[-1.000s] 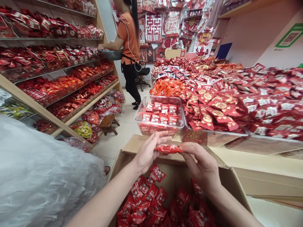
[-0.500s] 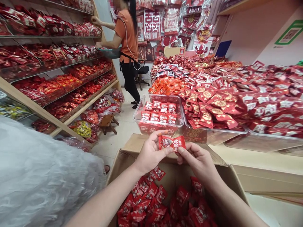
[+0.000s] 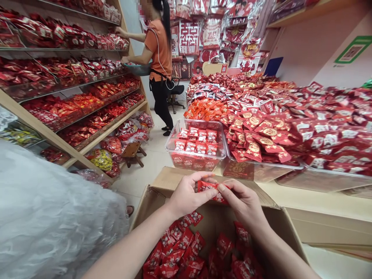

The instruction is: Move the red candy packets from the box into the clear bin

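Observation:
Between my two hands is a small red candy packet (image 3: 207,186) with white lettering, partly covered by my fingers. My left hand (image 3: 190,193) grips its left part, the thumb across its front. My right hand (image 3: 241,195) pinches its right part between thumb and fingers. Both hands are above an open cardboard box (image 3: 215,223), where several more red packets (image 3: 186,244) lie loose. Just beyond the box stands a clear plastic bin (image 3: 197,162) with similar packets (image 3: 200,141) standing upright in rows.
More clear bins with red packets (image 3: 261,131) fill the counter to the right. Shelves (image 3: 72,93) of packets line the left, with a low wooden stool (image 3: 133,151) below. White ruffled fabric (image 3: 64,217) is at near left. A person in an orange top (image 3: 161,46) reaches into the shelves.
My hands have lowered slightly with the packet, and my fingers now cover more of its right part. The person at the shelves has reached an arm farther in among the packets.

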Action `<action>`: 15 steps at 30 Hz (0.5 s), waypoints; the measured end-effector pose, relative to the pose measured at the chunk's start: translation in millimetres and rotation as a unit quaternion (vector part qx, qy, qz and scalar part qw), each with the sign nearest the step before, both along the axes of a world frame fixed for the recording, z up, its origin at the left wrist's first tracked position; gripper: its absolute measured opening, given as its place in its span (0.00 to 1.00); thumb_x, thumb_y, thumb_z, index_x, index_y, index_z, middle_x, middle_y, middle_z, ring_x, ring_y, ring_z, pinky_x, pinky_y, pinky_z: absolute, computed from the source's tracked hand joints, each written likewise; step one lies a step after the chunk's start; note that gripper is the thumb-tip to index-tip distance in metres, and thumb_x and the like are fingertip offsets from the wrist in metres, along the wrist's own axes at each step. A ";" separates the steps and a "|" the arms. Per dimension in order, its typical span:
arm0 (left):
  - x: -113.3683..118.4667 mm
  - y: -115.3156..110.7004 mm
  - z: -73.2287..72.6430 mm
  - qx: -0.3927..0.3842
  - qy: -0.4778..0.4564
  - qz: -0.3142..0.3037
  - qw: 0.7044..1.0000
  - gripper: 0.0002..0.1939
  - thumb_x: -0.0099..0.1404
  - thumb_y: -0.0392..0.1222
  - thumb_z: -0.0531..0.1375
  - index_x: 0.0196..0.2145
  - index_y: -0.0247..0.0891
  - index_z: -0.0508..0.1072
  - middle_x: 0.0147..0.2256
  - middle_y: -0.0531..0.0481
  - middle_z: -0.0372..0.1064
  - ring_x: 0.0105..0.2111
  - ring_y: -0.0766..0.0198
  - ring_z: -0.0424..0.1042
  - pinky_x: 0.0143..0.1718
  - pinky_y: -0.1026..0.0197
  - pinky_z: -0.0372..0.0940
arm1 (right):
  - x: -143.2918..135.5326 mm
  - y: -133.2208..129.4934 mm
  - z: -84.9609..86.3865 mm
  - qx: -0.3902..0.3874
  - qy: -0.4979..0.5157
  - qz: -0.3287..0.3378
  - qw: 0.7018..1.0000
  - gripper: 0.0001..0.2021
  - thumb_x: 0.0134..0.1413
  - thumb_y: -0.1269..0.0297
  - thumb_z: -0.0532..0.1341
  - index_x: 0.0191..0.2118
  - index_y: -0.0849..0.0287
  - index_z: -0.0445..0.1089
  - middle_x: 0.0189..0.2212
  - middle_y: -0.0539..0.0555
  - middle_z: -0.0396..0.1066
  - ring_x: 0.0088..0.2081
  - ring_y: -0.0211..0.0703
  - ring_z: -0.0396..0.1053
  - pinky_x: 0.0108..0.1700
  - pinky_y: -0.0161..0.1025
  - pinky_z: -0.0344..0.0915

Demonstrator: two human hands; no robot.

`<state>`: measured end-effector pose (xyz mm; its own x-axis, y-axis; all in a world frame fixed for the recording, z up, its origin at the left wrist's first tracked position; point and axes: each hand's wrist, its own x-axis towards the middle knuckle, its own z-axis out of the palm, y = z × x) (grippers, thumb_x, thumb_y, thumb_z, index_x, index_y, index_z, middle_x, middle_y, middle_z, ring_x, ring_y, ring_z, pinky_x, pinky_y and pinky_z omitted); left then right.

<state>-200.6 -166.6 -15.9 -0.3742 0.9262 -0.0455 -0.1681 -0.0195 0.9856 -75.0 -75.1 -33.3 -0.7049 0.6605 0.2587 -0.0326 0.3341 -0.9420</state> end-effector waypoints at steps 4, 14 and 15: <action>1.7 1.9 -1.0 0.004 -0.028 0.025 0.999 0.20 0.48 0.36 0.64 0.40 0.35 0.67 0.33 0.49 0.70 0.30 0.67 0.70 0.33 0.64 0.66 | -1.8 -2.9 1.4 0.023 0.006 -0.028 0.999 0.09 0.50 0.61 0.56 0.24 0.59 0.67 0.24 0.51 0.66 0.27 0.37 0.62 0.30 0.33 0.60; 9.5 4.5 -1.0 0.008 -0.083 0.060 0.995 0.15 0.48 0.36 0.64 0.35 0.34 0.69 0.31 0.50 0.72 0.29 0.70 0.69 0.33 0.66 0.64 | -2.8 -6.6 0.6 -0.040 0.032 -0.053 0.997 0.08 0.49 0.62 0.57 0.25 0.59 0.68 0.24 0.50 0.66 0.27 0.37 0.61 0.30 0.33 0.59; 9.3 4.2 -0.8 0.003 -0.065 0.051 0.997 0.14 0.47 0.36 0.64 0.34 0.33 0.70 0.31 0.49 0.72 0.29 0.70 0.69 0.33 0.66 0.64 | -2.2 -5.7 0.4 -0.044 0.034 -0.048 0.997 0.08 0.49 0.62 0.57 0.25 0.59 0.68 0.25 0.50 0.66 0.28 0.37 0.61 0.31 0.33 0.59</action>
<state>-191.3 -162.4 -16.7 -0.4581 0.8839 -0.0942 -0.2904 -0.0487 0.9557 -77.2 -80.9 -32.8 -0.6200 0.7464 0.2420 -0.0690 0.2554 -0.9644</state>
